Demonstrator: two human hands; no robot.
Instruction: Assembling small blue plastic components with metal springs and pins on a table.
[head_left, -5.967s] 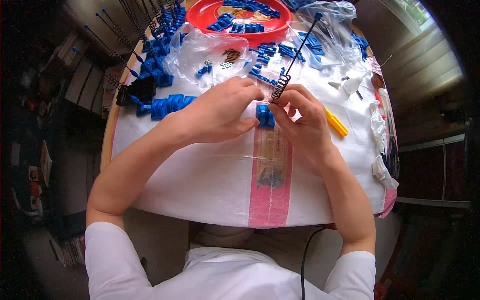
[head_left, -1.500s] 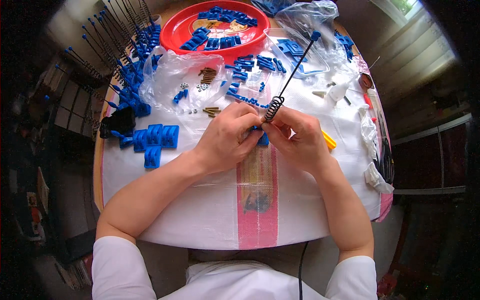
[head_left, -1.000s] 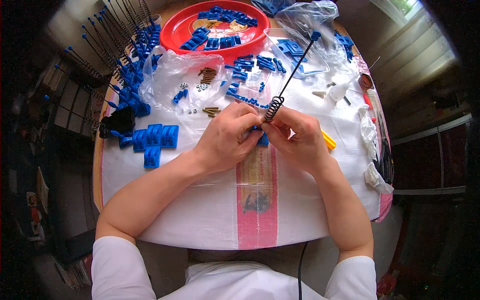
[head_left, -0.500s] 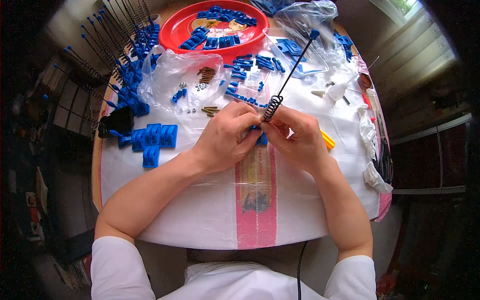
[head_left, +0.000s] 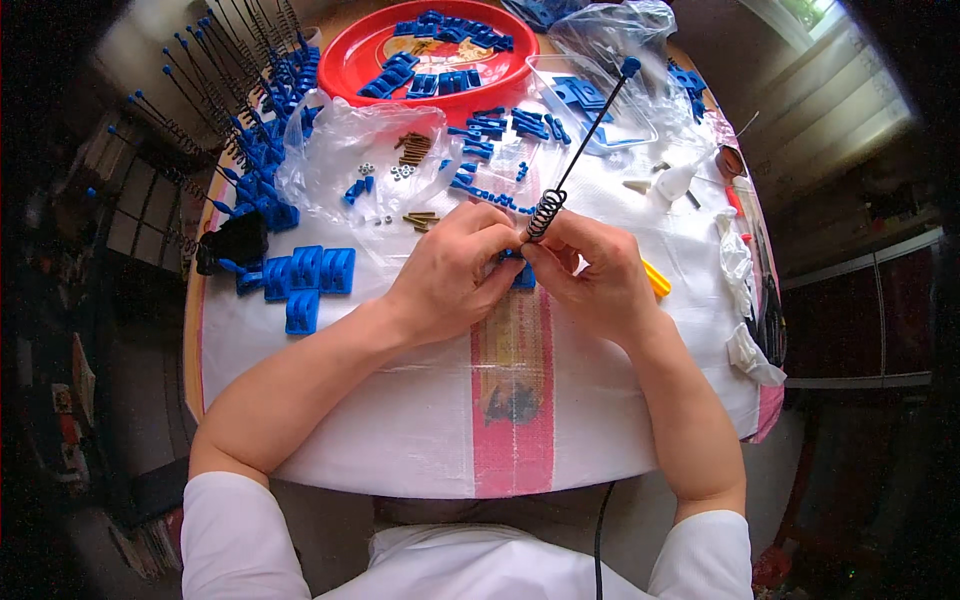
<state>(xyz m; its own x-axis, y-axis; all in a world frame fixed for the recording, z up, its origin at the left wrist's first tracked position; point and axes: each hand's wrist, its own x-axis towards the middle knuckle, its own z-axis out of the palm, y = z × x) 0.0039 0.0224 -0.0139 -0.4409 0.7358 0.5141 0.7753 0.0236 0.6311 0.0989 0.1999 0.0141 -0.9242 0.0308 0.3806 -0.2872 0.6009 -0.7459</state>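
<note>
Over the middle of the table, my two hands meet with their fingertips almost touching. My left hand (head_left: 450, 268) is closed around a small blue plastic piece (head_left: 523, 275), most of it hidden by the fingers. My right hand (head_left: 592, 268) pinches at the lower end of a black coil spring (head_left: 546, 212). From the spring a thin black rod (head_left: 588, 140) rises, tilted to the upper right, with a blue knob (head_left: 630, 67) at its top. Where the spring and the blue piece join is hidden by my fingertips.
Blue parts lie beyond my hands and in a red tray (head_left: 335, 75). Brass pins (head_left: 413, 150) and nuts lie on a clear plastic bag (head_left: 300, 180). Blue bases (head_left: 320, 272) sit at left, near several spring-rod assemblies (head_left: 265, 130). A yellow handle (head_left: 656, 280) lies beside my right hand.
Almost nothing differs. The rod's knobbed top has shifted very slightly; both hands keep the same hold.
</note>
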